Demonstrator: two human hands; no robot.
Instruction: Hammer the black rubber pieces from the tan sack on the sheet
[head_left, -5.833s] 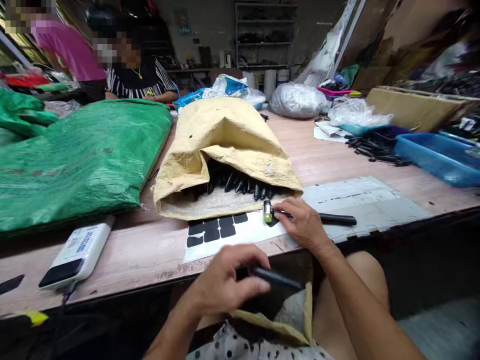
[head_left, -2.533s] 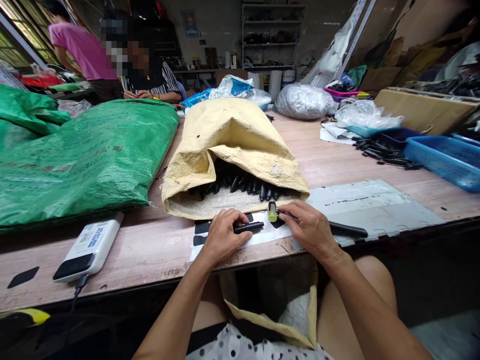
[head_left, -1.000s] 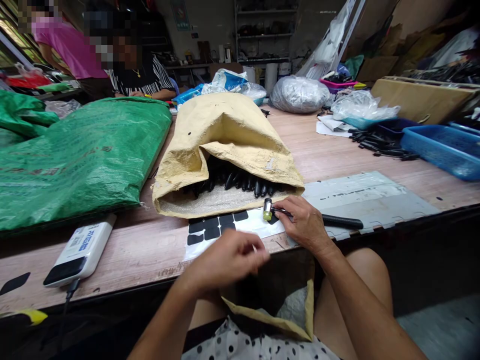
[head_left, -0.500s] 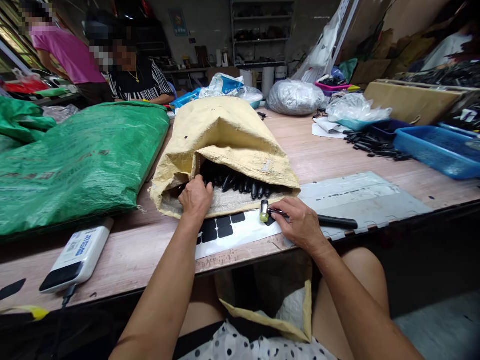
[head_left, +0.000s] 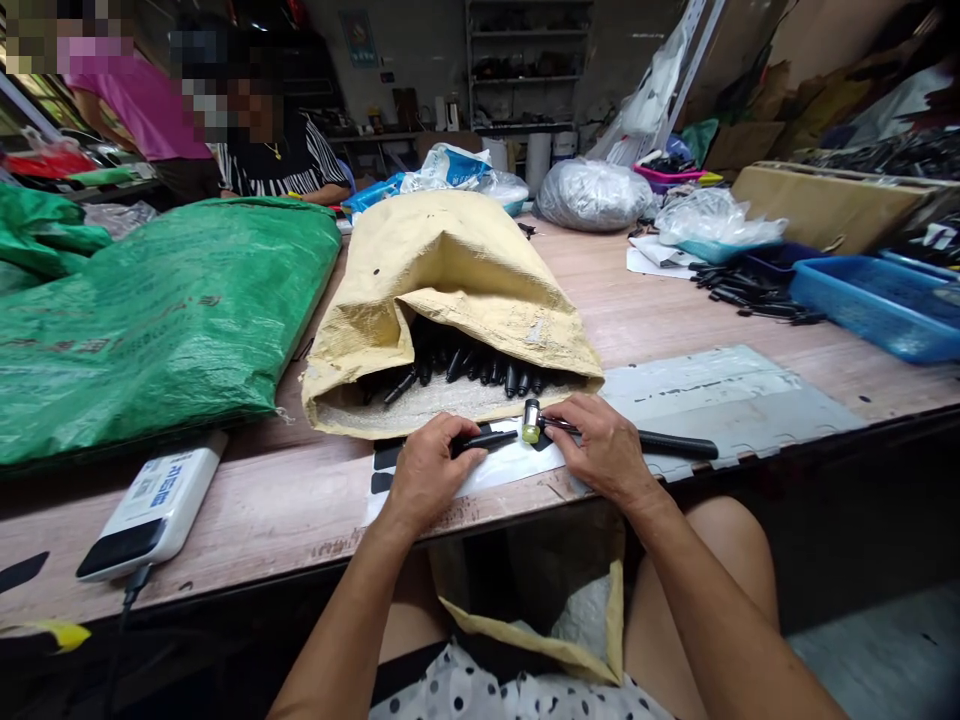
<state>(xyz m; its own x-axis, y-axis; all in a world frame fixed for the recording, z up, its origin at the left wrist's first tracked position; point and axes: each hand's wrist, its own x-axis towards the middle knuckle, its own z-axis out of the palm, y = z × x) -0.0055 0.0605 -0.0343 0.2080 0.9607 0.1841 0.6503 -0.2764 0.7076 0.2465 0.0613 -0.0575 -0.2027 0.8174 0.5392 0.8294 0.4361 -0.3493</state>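
My left hand pinches a slim black pen-shaped piece over the white sheet with black squares, at the table's front edge. In my right hand is a small hammer with a silver head and a yellow-green tip, gripped close to the head. Its black handle extends to the right. The black piece's tip points toward the hammer head, with a small gap between them. Just behind lies a yellow woven sack, its mouth open toward me and showing many similar black pieces.
A green sack and a white power bank with a cable lie left. Grey sheeting covers the right front. Loose black parts lie beside a blue tray. Two people are behind the table.
My left hand has come out of the sack's mouth with a black pen-shaped piece and moved right, toward the hammer. My right hand and the hammer have hardly moved.
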